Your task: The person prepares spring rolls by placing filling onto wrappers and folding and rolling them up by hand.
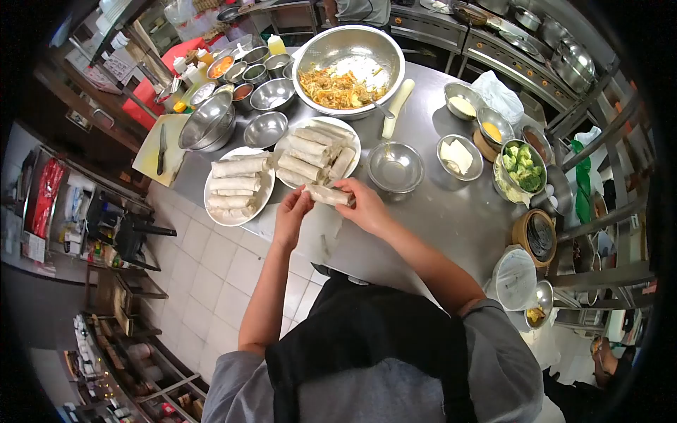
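Observation:
Between my two hands is a pale spring roll [328, 195], held level just above the front edge of the steel table. My left hand [295, 210] pinches its left end, and my right hand [362, 203] is closed around the right end. Right behind it, a white plate [357, 138] bears several stacked rolls [309, 156]. A second oval plate [266, 192] with more rolls [235, 185] stands to the left. Farther back, a large steel bowl [398, 67] holds a shredded orange-brown filling [338, 89] with a spoon handle over its rim.
An empty steel bowl [395, 168] sits right of the plates, near a pale rolling pin [399, 107]. Broccoli [523, 168] and other ingredient bowls line the right side. A knife [162, 149] lies on a cutting board [147, 158] at left. Another person [362, 11] stands beyond the table.

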Demonstrator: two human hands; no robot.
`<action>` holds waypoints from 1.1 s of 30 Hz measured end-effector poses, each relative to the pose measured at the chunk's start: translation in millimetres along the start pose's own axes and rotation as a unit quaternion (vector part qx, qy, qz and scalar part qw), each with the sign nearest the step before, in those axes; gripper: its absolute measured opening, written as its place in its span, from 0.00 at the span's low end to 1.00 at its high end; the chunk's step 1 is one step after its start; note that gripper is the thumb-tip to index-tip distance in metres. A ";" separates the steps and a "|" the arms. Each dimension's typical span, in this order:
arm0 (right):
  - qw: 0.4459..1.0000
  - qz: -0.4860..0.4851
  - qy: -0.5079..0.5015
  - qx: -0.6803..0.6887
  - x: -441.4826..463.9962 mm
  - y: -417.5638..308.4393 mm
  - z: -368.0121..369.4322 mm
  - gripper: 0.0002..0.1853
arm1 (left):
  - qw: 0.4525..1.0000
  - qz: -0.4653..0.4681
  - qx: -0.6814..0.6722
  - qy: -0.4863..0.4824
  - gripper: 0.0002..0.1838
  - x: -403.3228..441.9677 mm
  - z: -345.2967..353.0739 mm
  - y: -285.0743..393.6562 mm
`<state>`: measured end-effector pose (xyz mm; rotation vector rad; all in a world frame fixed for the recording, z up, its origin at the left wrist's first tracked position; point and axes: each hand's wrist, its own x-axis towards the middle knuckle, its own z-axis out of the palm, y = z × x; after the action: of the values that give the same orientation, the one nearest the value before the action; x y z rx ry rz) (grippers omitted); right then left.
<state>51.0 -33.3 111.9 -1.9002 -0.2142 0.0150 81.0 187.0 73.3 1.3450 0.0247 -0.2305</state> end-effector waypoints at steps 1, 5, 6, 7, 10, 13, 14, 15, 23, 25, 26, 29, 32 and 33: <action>1.000 -0.019 0.024 -0.004 8.0 -0.9 6.5 0.21 | 1.000 0.007 0.015 0.007 0.22 11.3 -6.8 3.5; 0.990 -0.086 0.108 0.001 52.7 4.4 38.2 0.20 | 0.994 0.042 0.091 0.053 0.21 55.6 -20.1 29.7; 0.987 -0.101 0.126 0.008 65.0 5.7 46.0 0.20 | 0.990 0.042 0.117 0.062 0.21 71.0 -28.9 32.2; 0.984 -0.105 0.141 0.001 76.5 8.0 53.4 0.19 | 0.986 0.042 0.143 0.071 0.22 82.2 -32.6 38.0; 0.976 -0.117 0.181 -0.019 100.3 12.0 68.1 0.19 | 0.981 0.054 0.168 0.077 0.20 113.1 -43.3 41.4; 0.970 -0.126 0.204 -0.042 112.9 17.5 74.8 0.17 | 0.977 0.049 0.191 0.080 0.19 134.4 -52.5 37.5; 0.968 -0.127 0.208 -0.055 115.1 20.7 76.2 0.16 | 0.976 0.044 0.195 0.082 0.19 139.3 -54.4 34.3; 0.967 -0.128 0.211 -0.068 114.4 20.9 75.5 0.16 | 0.976 0.037 0.198 0.084 0.19 139.8 -53.1 34.3; 0.968 -0.071 0.138 -0.196 53.1 38.8 60.4 0.18 | 0.858 0.257 0.398 0.197 0.14 63.7 -44.1 35.4; 0.966 -0.024 0.092 -0.240 29.1 63.5 73.2 0.18 | 0.869 0.228 0.387 0.207 0.13 32.8 -51.4 16.8; 0.960 -0.005 0.087 -0.267 17.0 75.9 84.3 0.17 | 0.874 0.214 0.381 0.213 0.13 16.1 -54.9 7.5; 0.980 0.039 0.029 -0.191 2.5 90.5 106.1 0.15 | 0.885 0.170 0.380 0.208 0.16 -27.9 -53.4 -8.6; 0.994 -0.007 -0.040 -0.100 -5.5 70.9 107.2 0.14 | 0.884 0.163 0.421 0.120 0.21 -57.2 -49.9 -4.6; 0.994 -0.036 -0.062 -0.081 -9.7 56.0 102.9 0.14 | 0.848 0.211 0.478 0.094 0.22 -63.8 -39.2 8.3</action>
<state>37.5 43.6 24.0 -2.0543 -0.3780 0.0683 24.7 236.2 81.9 2.3208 -0.2534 0.3234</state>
